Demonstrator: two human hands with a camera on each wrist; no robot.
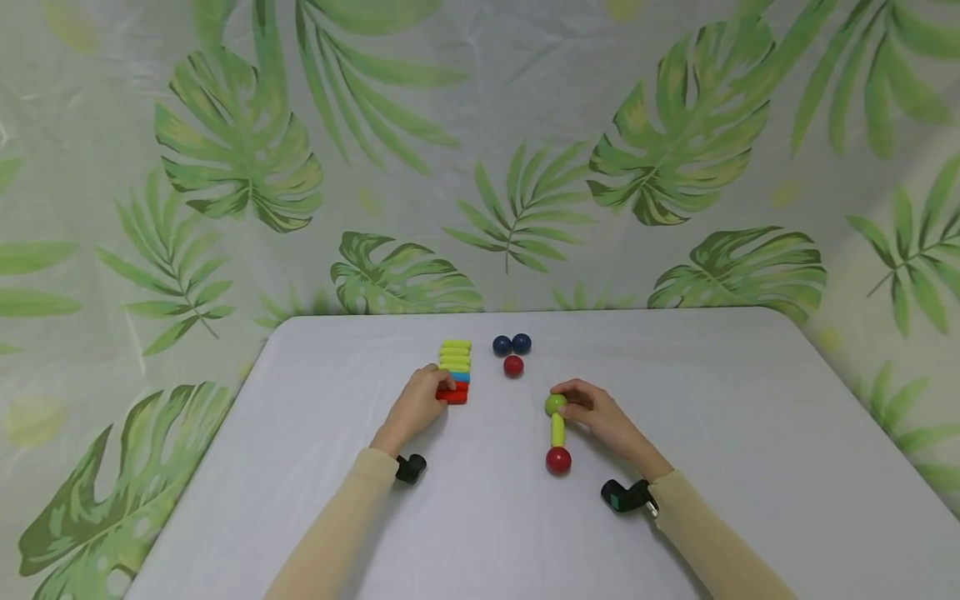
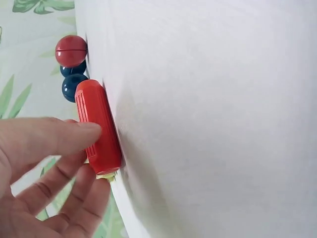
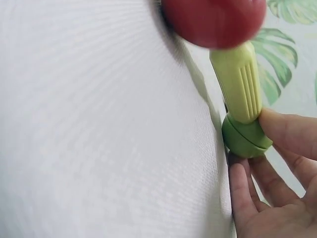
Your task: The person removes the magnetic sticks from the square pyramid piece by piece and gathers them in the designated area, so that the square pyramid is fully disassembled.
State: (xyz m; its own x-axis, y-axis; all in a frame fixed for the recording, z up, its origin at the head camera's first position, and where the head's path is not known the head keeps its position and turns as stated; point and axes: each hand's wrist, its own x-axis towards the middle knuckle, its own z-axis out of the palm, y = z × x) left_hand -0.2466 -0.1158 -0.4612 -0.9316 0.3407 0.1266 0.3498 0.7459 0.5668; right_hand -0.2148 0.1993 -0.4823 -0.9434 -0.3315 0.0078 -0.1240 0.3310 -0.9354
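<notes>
My left hand (image 1: 416, 406) is at the near end of a row of short rods, its thumb and fingers pinching the nearest red rod (image 2: 110, 151). Beyond that rod lie another red rod (image 1: 462, 387), a blue rod (image 1: 462, 377) and several yellow rods (image 1: 455, 352). On the right, my right hand (image 1: 606, 423) holds a green ball (image 3: 246, 138) between thumb and fingers. From the green ball a yellow rod (image 1: 557, 431) runs toward the near side, with a red ball (image 1: 558, 461) at its other end. This joined piece rests on the table.
Two dark blue balls (image 1: 521, 343) sit side by side toward the back of the white table (image 1: 750, 400), with a single red ball (image 1: 513, 366) just in front of them. Behind the table hangs a leaf-patterned sheet (image 1: 525, 108). Each wrist wears a small black camera (image 1: 626, 496).
</notes>
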